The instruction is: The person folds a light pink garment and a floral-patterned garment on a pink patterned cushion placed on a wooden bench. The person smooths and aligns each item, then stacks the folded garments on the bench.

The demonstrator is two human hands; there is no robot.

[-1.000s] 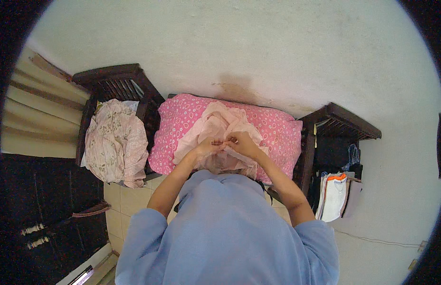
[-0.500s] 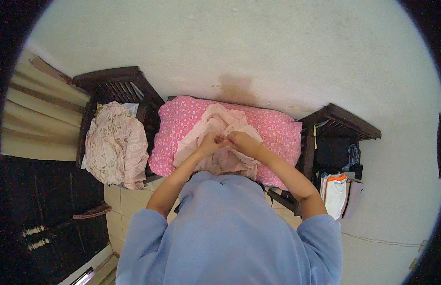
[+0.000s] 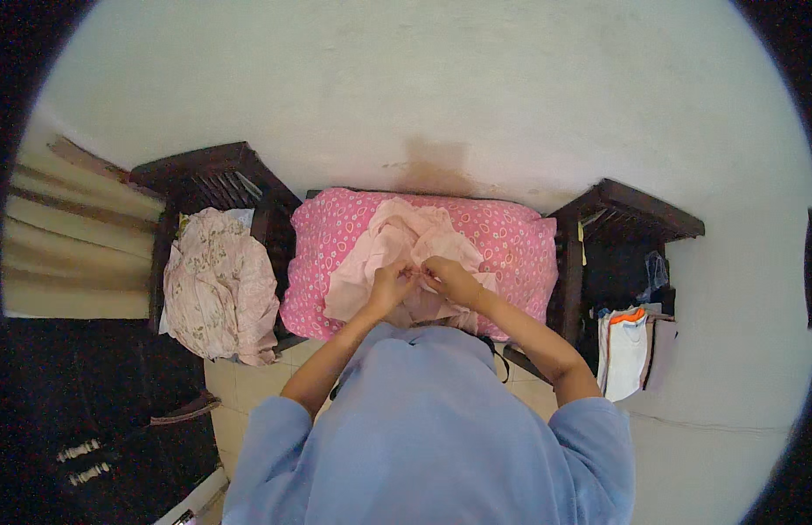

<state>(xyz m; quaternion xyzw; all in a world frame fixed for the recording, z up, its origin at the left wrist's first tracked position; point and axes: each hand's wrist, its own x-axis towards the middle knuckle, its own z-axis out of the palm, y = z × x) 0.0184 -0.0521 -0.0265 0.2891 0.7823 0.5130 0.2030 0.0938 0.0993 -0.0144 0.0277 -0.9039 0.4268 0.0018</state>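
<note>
A pale pink garment [image 3: 397, 232], soft and crumpled, lies spread over a bright pink patterned cushion [image 3: 314, 262] in front of me. My left hand [image 3: 391, 287] pinches the cloth near the garment's middle with closed fingers. Right beside it, my right hand [image 3: 451, 280] also has its fingertips closed on the cloth. The two hands almost touch at the fingertips. Whatever small detail lies between them is too small to make out. Part of the garment's near edge is hidden by my body.
On a dark wooden side unit [image 3: 240, 162] at left lies a bundled floral cloth [image 3: 220, 284]. The right-hand wooden unit [image 3: 633, 206] has folded clothes [image 3: 627, 350] at its near side. A wall [image 3: 511, 87] rises behind, and a beige curtain [image 3: 82, 245] hangs at far left.
The view has tilted slightly. Both hands stay together on the garment, their fingers shifted a little, and the cloth around them has changed folds, spreading slightly more to the right.
</note>
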